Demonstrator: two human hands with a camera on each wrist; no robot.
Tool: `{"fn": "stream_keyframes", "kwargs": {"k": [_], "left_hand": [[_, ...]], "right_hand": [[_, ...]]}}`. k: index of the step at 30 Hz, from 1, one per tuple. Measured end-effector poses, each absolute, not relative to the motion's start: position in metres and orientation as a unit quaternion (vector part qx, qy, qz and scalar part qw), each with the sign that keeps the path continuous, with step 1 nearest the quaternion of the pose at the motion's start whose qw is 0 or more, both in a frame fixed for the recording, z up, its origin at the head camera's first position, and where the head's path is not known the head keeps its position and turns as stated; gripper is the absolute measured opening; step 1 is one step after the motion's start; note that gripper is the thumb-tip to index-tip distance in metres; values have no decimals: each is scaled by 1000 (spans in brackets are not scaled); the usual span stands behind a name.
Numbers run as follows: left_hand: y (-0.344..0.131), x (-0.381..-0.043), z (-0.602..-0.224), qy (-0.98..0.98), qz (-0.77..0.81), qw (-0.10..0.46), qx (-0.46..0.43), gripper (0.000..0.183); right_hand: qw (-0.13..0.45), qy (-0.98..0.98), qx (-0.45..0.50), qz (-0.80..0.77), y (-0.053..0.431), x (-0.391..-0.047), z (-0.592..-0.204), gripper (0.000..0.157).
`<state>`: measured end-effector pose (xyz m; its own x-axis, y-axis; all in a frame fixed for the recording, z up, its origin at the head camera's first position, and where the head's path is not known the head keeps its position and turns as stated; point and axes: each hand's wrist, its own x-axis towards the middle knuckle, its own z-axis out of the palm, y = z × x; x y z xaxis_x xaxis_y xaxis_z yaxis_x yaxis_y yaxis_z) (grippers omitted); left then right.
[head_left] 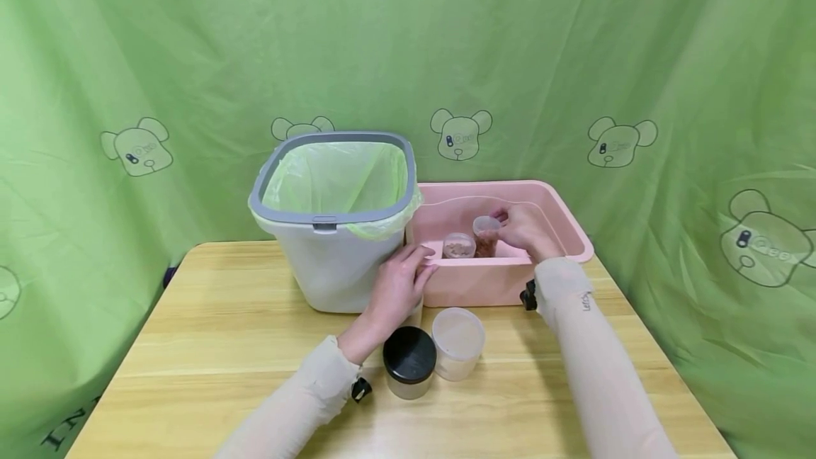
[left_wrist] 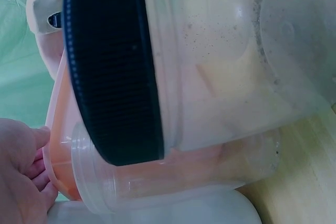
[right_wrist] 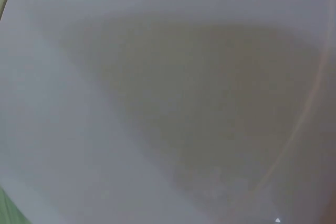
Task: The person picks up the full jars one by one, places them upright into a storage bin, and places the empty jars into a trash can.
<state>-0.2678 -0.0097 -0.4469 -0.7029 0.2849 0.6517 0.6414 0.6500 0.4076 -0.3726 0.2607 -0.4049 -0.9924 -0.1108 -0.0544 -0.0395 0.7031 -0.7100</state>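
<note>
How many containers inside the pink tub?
2 visible: reddish-filled container, held by the right hand; pale-filled container, just left of it. The pink tub wall or the hand may hide more.

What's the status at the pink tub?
Right hand grips reddish-filled jar inside pink tub. Left hand holds tub's near-left corner. Second jar close beside the gripped one.

The head view is bright, the right wrist view dim and blurred.
</note>
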Motion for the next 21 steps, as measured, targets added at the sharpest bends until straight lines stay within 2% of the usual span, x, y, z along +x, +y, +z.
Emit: {"fn": "stream_keyframes", "kwargs": {"k": [4, 16, 21], "left_hand": [[-10, -267, -447, -865, -320, 278, -267, 19], [-10, -267, -445, -867, -320, 275, -266, 18], [-9, -266, -446, -866, -321, 275, -266, 18]], "right_hand": [[59, 924, -46, -375, 259, -375, -408, 57], [71, 931, -84, -349, 257, -375, -408, 42], [81, 934, -71, -341, 258, -375, -409, 45]]}}
